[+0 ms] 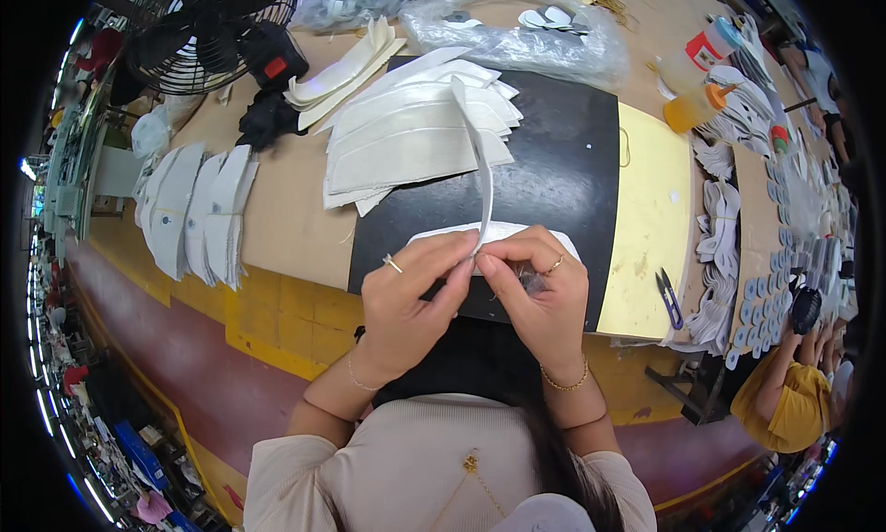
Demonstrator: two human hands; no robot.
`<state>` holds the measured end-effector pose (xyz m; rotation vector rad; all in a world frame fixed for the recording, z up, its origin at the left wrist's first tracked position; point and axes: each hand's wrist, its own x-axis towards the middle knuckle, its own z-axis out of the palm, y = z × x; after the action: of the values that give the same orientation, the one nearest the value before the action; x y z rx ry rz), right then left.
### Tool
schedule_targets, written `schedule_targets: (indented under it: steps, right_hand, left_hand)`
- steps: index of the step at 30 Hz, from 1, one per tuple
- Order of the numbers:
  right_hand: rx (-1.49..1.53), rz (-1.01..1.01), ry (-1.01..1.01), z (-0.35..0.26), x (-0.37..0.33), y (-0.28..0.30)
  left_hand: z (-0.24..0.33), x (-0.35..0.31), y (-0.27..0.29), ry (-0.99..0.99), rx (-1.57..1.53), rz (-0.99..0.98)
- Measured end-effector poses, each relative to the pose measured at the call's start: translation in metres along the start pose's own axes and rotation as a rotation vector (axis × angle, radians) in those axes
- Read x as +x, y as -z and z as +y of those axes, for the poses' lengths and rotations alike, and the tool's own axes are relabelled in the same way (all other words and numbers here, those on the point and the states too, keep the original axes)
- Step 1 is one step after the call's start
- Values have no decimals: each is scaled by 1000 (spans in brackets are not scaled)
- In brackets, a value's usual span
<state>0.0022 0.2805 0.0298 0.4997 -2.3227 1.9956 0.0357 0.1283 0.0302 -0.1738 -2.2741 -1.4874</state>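
Between my two hands a white curved fabric piece [486, 177] is held nearly edge-on, its long end pointing away from me. My left hand [406, 287] pinches its near end between thumb and fingertips. Right beside it, my right hand [544, 297] pinches the same end, with the fingertips of both hands almost touching. Another white piece [558, 243] lies flat on the black mat [572, 154] behind my fingers, partly hidden by them. Farther off, a fanned pile of white fabric pieces [397, 154] overlaps the mat's left side.
Left are a black fan [208, 24] and bundled white pieces [198, 218]. Clear plastic bags [517, 47] lie at the back. On the right are a yellow sheet [641, 255], thread snips [668, 301], an orange-capped bottle [697, 107] and stacked white pieces [720, 218]. A yellow-sleeved person [784, 398] sits at right.
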Motion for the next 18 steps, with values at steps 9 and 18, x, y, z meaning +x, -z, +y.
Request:
schedule_targets:
  steps: [9,18]
  right_hand:
    - [-49,-41,-79,-2,5,11]
    - [189,-162,-145,5,8,9]
  left_hand:
    - [-6,0,-4,-116,131,-63]
    - [-2,-2,6,465,-656,-106]
